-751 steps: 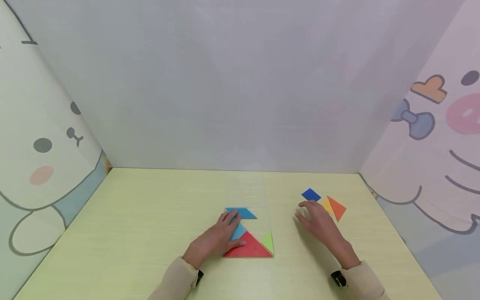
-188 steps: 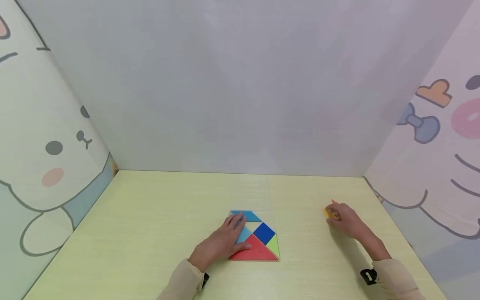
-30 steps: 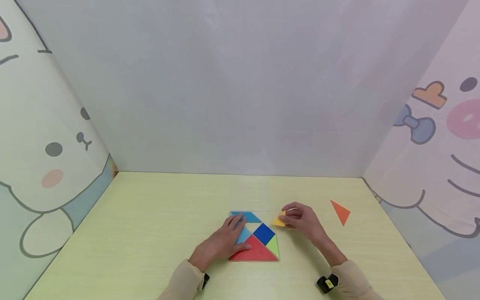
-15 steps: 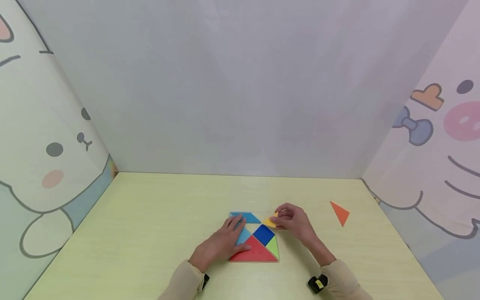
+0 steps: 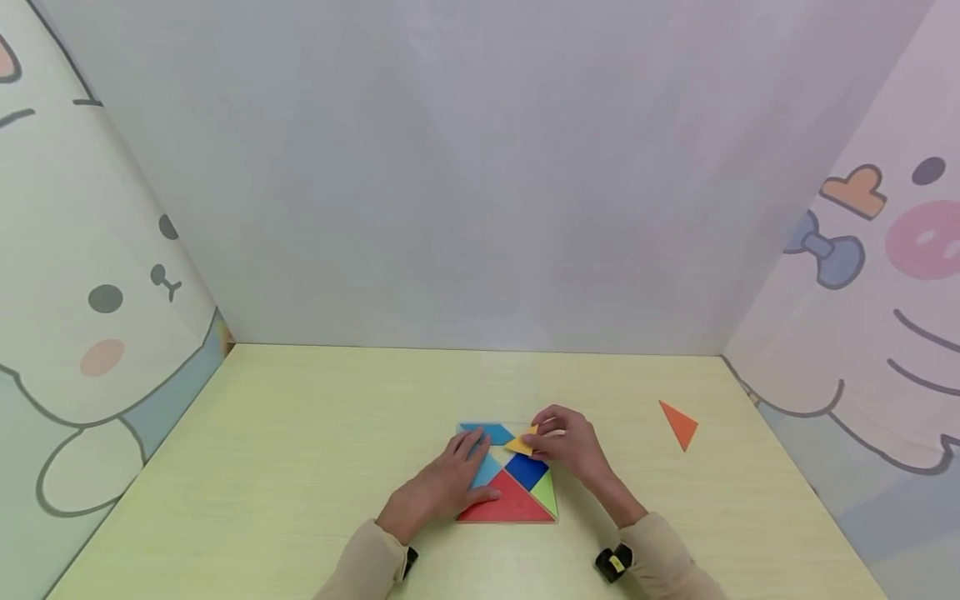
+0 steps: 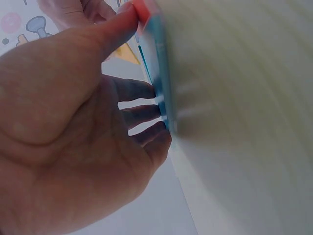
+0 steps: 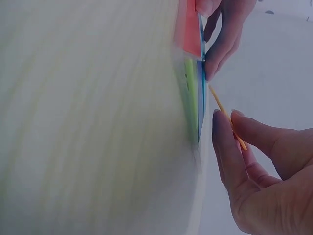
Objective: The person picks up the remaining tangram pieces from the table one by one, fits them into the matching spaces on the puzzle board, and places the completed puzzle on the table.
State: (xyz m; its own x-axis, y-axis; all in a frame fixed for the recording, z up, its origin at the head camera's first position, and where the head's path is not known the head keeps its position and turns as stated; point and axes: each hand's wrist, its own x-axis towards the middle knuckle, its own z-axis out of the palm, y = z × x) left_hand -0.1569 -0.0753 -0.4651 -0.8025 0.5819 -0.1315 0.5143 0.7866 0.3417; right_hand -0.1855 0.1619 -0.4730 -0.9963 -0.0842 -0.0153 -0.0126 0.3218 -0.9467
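Note:
Flat tangram pieces lie together in a shallow clear tray (image 5: pixel 558 510) in the head view. Among them are a red triangle (image 5: pixel 513 505), a light blue piece (image 5: pixel 487 473), a dark blue square (image 5: pixel 527 472), a light green triangle (image 5: pixel 546 497) and a blue slant-sided piece (image 5: pixel 497 432). The left hand (image 5: pixel 441 490) rests over the tray's left side, fingers spread, thumb on the red triangle. Between thumb and fingers, the right hand (image 5: pixel 573 444) pinches a yellow triangle (image 5: pixel 517 447). The right wrist view shows this yellow triangle (image 7: pixel 227 116) tilted, raised off the other pieces.
An orange triangle (image 5: pixel 680 426) lies alone on the pale wooden table (image 5: pixel 315 417), to the right of the right hand. A plain grey wall (image 5: pixel 480 208) stands behind the table. Side panels with cartoon animals (image 5: pixel 840 333) flank it.
The right hand took the yellow triangle from beside the orange one and moved it left, over the tray. Earlier, the dark blue square came into the tray. The left hand stays there.

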